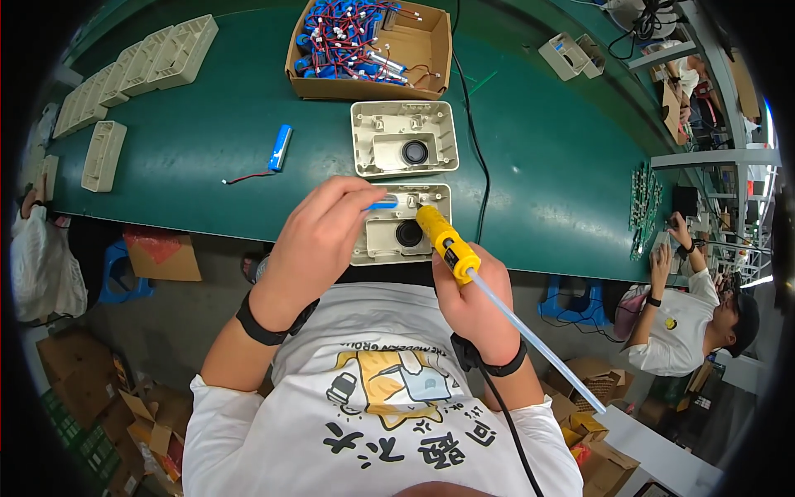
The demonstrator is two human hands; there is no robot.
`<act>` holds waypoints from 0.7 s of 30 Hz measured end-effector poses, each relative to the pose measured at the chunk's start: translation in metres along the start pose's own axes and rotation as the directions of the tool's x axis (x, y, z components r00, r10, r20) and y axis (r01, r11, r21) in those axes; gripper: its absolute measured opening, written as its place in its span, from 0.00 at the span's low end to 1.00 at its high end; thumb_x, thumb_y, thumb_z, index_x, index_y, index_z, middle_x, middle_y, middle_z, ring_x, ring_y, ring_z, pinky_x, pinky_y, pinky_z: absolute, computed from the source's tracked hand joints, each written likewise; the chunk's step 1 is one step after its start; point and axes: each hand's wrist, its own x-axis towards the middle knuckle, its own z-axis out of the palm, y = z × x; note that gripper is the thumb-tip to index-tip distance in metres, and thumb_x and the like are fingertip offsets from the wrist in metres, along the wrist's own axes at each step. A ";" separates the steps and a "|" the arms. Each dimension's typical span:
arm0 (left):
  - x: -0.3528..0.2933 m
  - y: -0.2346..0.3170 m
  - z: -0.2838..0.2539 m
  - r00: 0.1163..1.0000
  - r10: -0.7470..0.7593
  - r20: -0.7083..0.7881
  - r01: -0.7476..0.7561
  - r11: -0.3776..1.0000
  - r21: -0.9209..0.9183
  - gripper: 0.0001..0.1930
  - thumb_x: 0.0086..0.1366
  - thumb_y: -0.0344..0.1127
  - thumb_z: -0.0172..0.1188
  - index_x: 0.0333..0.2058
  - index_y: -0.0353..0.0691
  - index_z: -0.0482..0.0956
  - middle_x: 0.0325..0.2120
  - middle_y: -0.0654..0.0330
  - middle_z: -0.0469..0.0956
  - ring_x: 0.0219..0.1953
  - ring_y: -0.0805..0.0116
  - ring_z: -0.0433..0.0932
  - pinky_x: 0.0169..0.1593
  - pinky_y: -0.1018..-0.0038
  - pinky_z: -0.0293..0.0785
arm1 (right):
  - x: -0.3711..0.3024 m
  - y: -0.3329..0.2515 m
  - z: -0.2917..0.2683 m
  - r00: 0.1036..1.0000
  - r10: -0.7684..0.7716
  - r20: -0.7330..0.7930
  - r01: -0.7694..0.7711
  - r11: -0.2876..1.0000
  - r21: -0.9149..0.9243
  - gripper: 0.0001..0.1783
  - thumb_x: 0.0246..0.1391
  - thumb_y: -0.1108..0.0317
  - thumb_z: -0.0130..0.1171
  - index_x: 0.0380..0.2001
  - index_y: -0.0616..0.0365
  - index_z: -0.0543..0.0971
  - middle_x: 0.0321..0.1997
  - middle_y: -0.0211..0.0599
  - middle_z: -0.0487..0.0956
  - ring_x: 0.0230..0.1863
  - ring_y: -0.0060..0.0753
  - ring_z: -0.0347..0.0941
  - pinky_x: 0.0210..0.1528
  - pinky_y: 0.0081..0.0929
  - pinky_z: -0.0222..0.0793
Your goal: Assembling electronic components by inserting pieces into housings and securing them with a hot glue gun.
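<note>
Cell: blue, at the upper part of the near shell; can't tell if it's touching the plastic or held just above it
Left hand: comes in from the shell's left, thumb and fingertips pinching the cell's left end
Glue gun: yellow, nozzle down at the near shell's upper right, clear glue stick poking out the back (long one, lol)
Right hand: just off the near shell's lower right, fingers wrapped round the gun
Black disc: sits in the near shell's lower part
Far shell: right beyond the near shell, same beige, with its own black disc
Spare cell: blue, red lead, lying left of and beyond the near shell
Cable: black, runs past the near shell's right side
Carton: beyond both shells, heaped with wired blue cells
Shell row: more beige ones, well off to the near shell's far left
Co-worker: well to the near shell's right, both hands at the table
</note>
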 end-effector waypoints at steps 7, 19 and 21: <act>0.008 -0.013 0.013 0.989 0.148 0.010 -0.148 0.988 0.044 0.13 0.66 0.25 0.78 0.48 0.37 0.89 0.47 0.56 0.91 0.46 0.55 0.89 0.53 0.63 0.83 | -0.005 0.009 -0.004 0.997 0.020 -0.073 -0.014 0.997 0.081 0.07 0.71 0.71 0.66 0.41 0.66 0.84 0.31 0.48 0.82 0.29 0.52 0.79 0.34 0.43 0.72; 0.010 -0.020 0.020 0.998 0.059 0.020 -0.059 0.998 0.015 0.10 0.63 0.30 0.82 0.43 0.47 0.95 0.43 0.63 0.91 0.43 0.62 0.86 0.56 0.63 0.79 | -0.011 0.017 -0.002 0.995 0.092 -0.035 -0.081 0.970 0.227 0.08 0.72 0.71 0.67 0.43 0.67 0.85 0.25 0.40 0.81 0.23 0.40 0.75 0.31 0.36 0.71; 0.011 -0.020 0.020 0.996 0.089 0.027 -0.091 0.994 0.055 0.10 0.63 0.30 0.82 0.43 0.47 0.95 0.42 0.63 0.91 0.44 0.62 0.86 0.56 0.63 0.79 | -0.014 0.018 -0.003 0.995 0.094 -0.043 -0.082 0.970 0.227 0.07 0.72 0.71 0.67 0.43 0.67 0.85 0.25 0.40 0.81 0.24 0.40 0.75 0.32 0.35 0.70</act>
